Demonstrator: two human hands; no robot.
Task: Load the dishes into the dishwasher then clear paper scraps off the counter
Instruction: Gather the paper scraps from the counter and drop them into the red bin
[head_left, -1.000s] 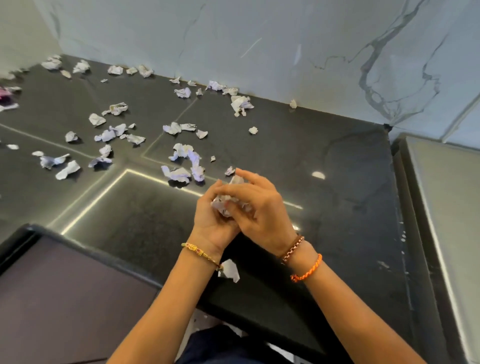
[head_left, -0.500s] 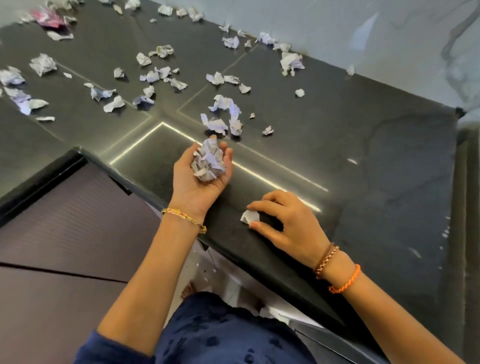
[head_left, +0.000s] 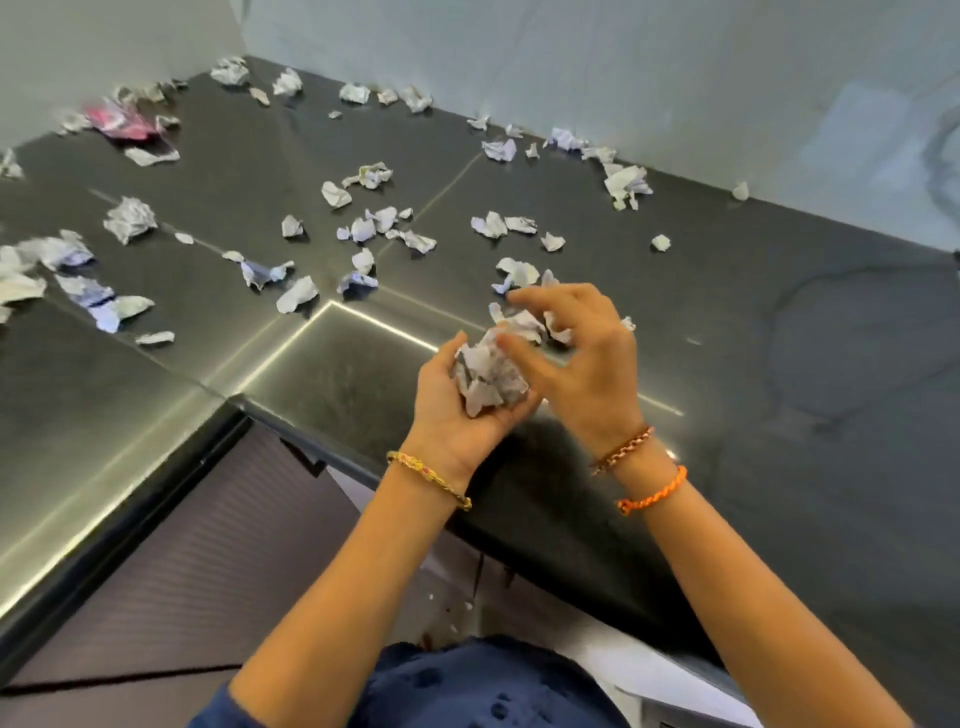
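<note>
My left hand (head_left: 447, 415) is palm up over the front edge of the dark counter (head_left: 727, 364), cupped around a wad of crumpled paper scraps (head_left: 488, 376). My right hand (head_left: 587, 374) hovers just right of and above the wad with fingers spread, its thumb touching the paper. Behind its fingers lie more scraps (head_left: 519, 273) on the counter. Several loose white and bluish scraps (head_left: 363, 228) are strewn across the left and far part of the counter. No dishes or dishwasher are in view.
A pink wrapper (head_left: 122, 122) lies among scraps in the far left corner. A pale marble wall (head_left: 571, 62) backs the counter. A brown ribbed panel (head_left: 182, 571) sits below the counter's inner corner at lower left. The counter's right half holds only a few scraps.
My right hand has lifted from the counter's front edge, where it pinched a small scrap, and come over the wad in my left hand. The view has tilted up.
</note>
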